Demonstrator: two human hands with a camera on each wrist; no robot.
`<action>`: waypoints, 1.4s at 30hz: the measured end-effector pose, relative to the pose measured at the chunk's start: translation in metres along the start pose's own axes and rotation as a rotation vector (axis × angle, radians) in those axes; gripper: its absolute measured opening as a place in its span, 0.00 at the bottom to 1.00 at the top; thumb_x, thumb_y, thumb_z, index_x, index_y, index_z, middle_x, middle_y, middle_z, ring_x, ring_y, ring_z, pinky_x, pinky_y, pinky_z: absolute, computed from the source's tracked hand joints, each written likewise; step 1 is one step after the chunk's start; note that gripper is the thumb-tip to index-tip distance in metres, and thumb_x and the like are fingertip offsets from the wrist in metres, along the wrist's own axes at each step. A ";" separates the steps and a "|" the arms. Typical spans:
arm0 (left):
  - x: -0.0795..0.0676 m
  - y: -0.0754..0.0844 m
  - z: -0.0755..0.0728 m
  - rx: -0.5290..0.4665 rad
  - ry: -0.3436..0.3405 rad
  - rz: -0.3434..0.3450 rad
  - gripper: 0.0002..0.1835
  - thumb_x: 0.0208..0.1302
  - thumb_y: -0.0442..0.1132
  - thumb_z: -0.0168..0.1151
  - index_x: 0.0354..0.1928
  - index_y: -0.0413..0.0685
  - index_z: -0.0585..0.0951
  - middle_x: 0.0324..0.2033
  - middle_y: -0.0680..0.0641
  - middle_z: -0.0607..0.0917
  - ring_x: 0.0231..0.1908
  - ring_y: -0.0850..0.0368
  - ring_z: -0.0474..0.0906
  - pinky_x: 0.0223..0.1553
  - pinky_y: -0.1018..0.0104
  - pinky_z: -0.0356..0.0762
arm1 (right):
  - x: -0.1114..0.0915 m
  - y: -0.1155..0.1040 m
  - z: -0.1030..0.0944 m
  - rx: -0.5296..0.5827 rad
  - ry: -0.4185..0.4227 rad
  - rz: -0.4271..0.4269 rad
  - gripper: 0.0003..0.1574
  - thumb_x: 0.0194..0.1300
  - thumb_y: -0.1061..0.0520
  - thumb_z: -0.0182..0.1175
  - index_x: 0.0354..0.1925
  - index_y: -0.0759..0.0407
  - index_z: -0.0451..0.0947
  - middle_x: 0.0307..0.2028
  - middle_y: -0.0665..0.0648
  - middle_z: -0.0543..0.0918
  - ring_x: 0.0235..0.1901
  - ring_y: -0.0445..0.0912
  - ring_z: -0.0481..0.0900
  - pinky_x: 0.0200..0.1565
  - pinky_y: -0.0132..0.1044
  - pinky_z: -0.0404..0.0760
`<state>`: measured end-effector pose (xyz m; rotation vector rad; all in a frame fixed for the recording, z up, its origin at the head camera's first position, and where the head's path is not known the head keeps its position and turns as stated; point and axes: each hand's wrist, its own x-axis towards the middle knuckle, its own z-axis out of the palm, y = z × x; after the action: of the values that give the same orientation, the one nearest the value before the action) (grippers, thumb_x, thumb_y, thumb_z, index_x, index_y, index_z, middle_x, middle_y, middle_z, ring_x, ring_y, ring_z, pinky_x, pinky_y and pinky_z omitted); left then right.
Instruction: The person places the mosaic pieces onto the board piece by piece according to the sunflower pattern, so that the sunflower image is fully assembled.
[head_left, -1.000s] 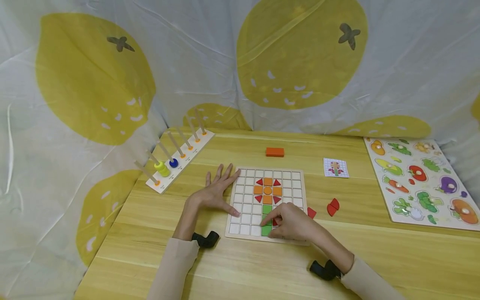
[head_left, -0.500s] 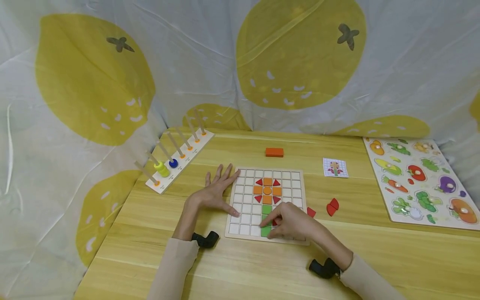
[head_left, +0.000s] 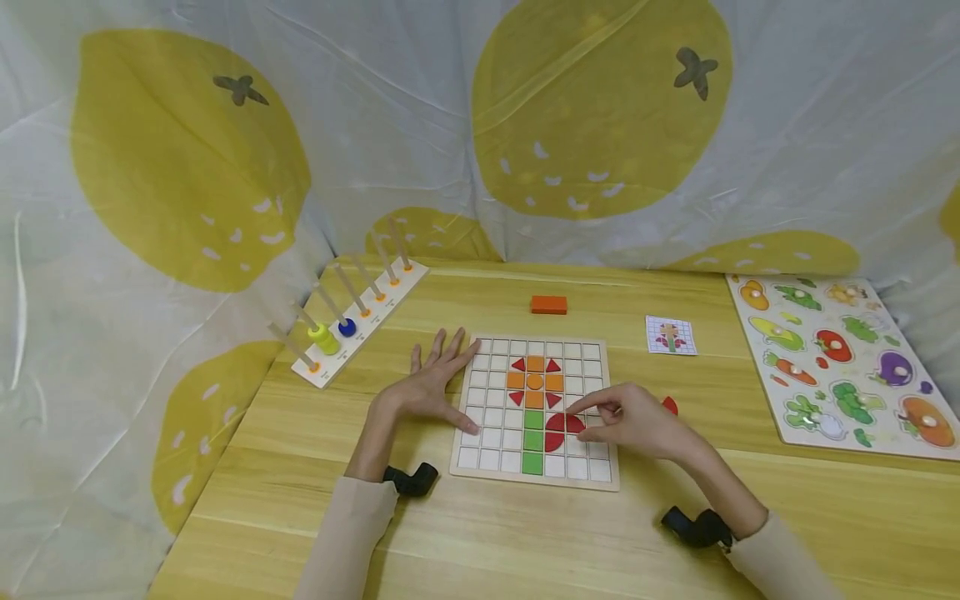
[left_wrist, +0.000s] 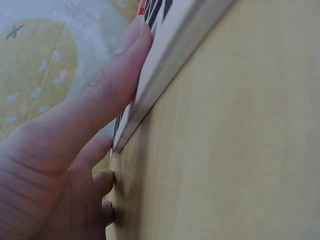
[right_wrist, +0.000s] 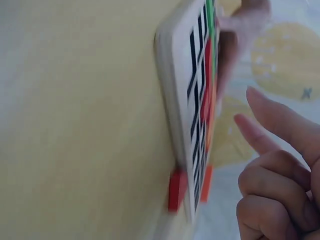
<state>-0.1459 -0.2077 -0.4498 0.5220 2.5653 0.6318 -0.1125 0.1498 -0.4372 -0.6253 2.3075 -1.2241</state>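
A white gridded board (head_left: pixel 480 479) carries flat coloured pieces: an orange cross round an orange disc, small red triangles, a green column (head_left: pixel 533 441) and rounded red pieces (head_left: pixel 555 442). My left hand (head_left: pixel 423 383) spreads along its left side, thumb (left_wrist: pixel 132 37) resting on the rim and forefinger by the far corner. Over the board's right part is my right hand (head_left: pixel 637 421), thumb and forefinger apart with nothing between them, the other fingers folded in. A red piece (right_wrist: pixel 176 190) lies against the board's edge in the right wrist view; another red piece (head_left: pixel 670 405) shows partly beyond the hand.
Behind the board lies an orange block (head_left: pixel 549 305). A small pattern card (head_left: pixel 671 335) sits to its right, beside a vegetable peg puzzle (head_left: pixel 791 437). A pegged counting stand (head_left: pixel 330 371) with yellow and blue rings occupies the left. A lemon-print curtain (head_left: pixel 420 125) encloses the table.
My right hand has moved off the green column, to the right and away from me, uncovering the green and red pieces. My left hand and the board have stayed put.
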 end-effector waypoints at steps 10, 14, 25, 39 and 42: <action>-0.001 0.001 0.000 0.001 -0.005 -0.005 0.74 0.45 0.64 0.82 0.84 0.61 0.41 0.83 0.46 0.28 0.81 0.40 0.16 0.75 0.30 0.15 | -0.022 0.030 -0.034 0.026 0.076 0.093 0.17 0.57 0.57 0.78 0.44 0.62 0.88 0.18 0.47 0.59 0.19 0.35 0.56 0.23 0.29 0.59; 0.000 0.002 -0.001 -0.002 -0.003 0.007 0.74 0.45 0.64 0.82 0.84 0.60 0.41 0.83 0.46 0.28 0.81 0.40 0.16 0.75 0.30 0.14 | -0.020 0.034 -0.034 0.060 0.036 0.114 0.16 0.56 0.58 0.79 0.41 0.63 0.87 0.18 0.48 0.63 0.19 0.36 0.59 0.23 0.28 0.60; 0.001 0.001 0.000 0.002 -0.004 0.004 0.74 0.44 0.64 0.83 0.84 0.61 0.41 0.83 0.46 0.28 0.81 0.40 0.16 0.75 0.30 0.14 | -0.021 0.040 -0.042 0.042 0.067 0.179 0.18 0.60 0.61 0.75 0.47 0.65 0.82 0.18 0.47 0.61 0.18 0.37 0.57 0.22 0.29 0.59; 0.001 0.000 -0.002 -0.008 -0.009 -0.001 0.74 0.44 0.64 0.83 0.85 0.60 0.41 0.83 0.46 0.28 0.81 0.40 0.16 0.75 0.30 0.14 | -0.022 0.046 -0.047 0.028 0.002 0.082 0.20 0.58 0.66 0.74 0.50 0.64 0.85 0.18 0.45 0.57 0.19 0.35 0.55 0.24 0.28 0.61; 0.001 0.000 -0.001 -0.007 -0.011 -0.002 0.74 0.44 0.64 0.83 0.85 0.60 0.41 0.83 0.46 0.28 0.81 0.40 0.16 0.75 0.30 0.13 | -0.021 0.045 -0.045 0.007 0.011 0.097 0.19 0.57 0.63 0.76 0.48 0.64 0.85 0.17 0.45 0.59 0.18 0.35 0.57 0.23 0.28 0.61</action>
<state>-0.1473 -0.2076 -0.4488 0.5192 2.5515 0.6357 -0.1298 0.2139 -0.4491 -0.4990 2.3127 -1.1935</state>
